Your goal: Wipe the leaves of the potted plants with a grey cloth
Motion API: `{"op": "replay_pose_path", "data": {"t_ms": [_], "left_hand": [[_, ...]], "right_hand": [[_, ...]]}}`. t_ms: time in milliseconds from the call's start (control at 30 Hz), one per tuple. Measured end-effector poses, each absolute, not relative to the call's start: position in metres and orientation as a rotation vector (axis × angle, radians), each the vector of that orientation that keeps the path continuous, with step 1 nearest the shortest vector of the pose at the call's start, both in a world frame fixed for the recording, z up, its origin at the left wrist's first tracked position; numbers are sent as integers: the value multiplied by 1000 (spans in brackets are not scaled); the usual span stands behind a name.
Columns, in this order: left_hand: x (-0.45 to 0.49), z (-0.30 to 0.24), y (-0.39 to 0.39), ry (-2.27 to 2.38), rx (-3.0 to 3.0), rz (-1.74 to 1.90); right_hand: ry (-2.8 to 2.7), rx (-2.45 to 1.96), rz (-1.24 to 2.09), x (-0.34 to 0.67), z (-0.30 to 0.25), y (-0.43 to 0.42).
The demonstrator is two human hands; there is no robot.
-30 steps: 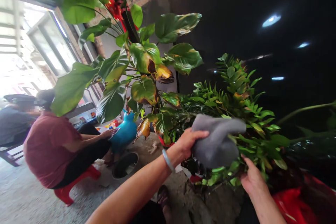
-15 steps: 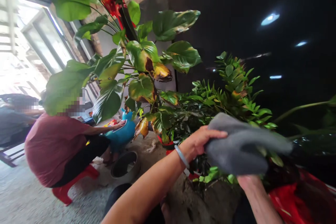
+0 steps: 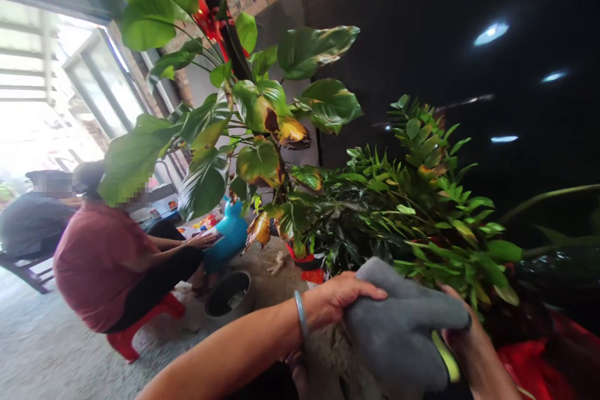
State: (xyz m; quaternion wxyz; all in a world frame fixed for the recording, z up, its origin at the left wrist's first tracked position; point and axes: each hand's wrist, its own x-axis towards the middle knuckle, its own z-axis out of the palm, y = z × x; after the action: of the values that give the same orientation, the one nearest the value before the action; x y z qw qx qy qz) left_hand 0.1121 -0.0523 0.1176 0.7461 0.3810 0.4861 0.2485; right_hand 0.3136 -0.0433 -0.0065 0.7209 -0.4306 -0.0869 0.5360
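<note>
A grey cloth hangs folded between my two hands, low in the view. My left hand, a pale blue bangle on its wrist, is closed on the cloth's left side with the thumb lying on top. At the cloth's right edge is my right hand, gripping it; most of its fingers are hidden behind the fabric. A yellow-green strip shows beside the right hand, though I cannot tell what it is. Just beyond the cloth grows a dense leafy plant.
A tall plant with browned leaves stands ahead. To the left a person in a red shirt sits on a red stool, hands at a blue animal figure. A dark basin rests on the floor; red wrapping lies right.
The cloth has come down and slightly left, away from the leaves, with both hands. My right hand has risen along its right edge. The seated person's hands have drawn back a little.
</note>
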Motion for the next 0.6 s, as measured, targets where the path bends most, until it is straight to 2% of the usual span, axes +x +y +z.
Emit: {"op": "replay_pose_path", "data": {"t_ms": [100,200,400,467,600], "left_hand": [[110,146,-33,971,894,783],[112,143,-18,1006,774,952],[83,106,-52,1122,835,634],[68,123,-56,1087,875,669],[54,168,-33,1013,838,1027]], "right_hand": [[-131,-980,1172,307,-2,-35],[-81,-1012,1152,299,-1,-28],[-84,-1017,1223,306,-4,-32],[-83,-1023,1237,310,-4,-33],[-57,-1039,1213,309,-3,-31]]}}
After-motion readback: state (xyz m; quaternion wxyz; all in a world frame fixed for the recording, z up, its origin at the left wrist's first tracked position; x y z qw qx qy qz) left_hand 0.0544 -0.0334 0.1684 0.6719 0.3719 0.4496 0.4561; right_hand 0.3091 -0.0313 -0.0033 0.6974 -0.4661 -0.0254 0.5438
